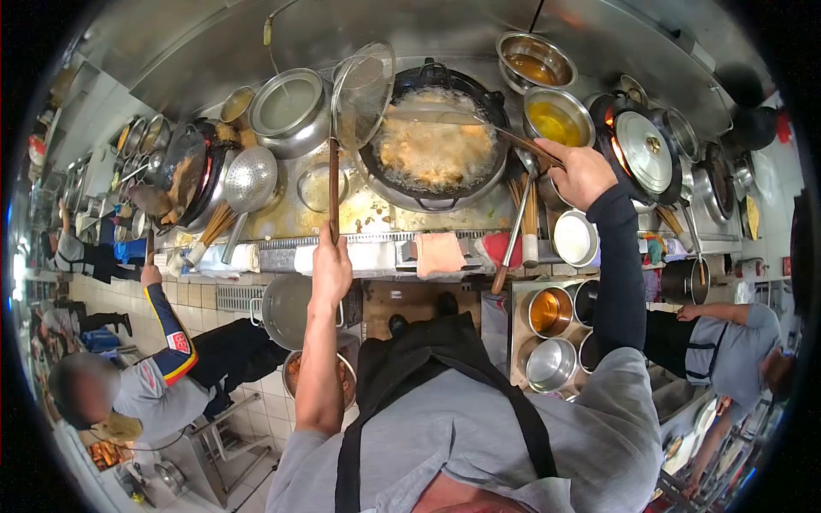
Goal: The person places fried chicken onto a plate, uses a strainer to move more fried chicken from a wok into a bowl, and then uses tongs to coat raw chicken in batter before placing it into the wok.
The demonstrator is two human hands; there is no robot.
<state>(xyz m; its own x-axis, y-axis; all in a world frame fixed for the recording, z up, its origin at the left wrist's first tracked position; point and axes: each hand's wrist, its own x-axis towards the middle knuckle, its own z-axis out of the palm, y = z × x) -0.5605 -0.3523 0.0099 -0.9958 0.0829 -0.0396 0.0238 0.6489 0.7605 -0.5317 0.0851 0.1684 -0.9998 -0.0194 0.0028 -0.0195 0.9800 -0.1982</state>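
My left hand (332,272) is closed around the handle of a round wire-mesh strainer (368,94), raised at the left rim of a black wok (373,164). In the wok, pieces of battered food (428,150) fry in bubbling oil. My right hand (583,175) grips the wooden handle of a long wok spatula (505,133). Its metal head reaches over the far part of the oil, its exact shape hard to make out. Below my right hand, a ladle (513,231) leans at the wok's right side.
Metal bowls of oil (560,128) stand right of the wok, beside a lidded wok (643,152). To the left are a steel pot (289,103) and a perforated skimmer (251,179). Folded cloths (440,254) lie along the front edge. Co-workers stand left (162,376) and right (735,342).
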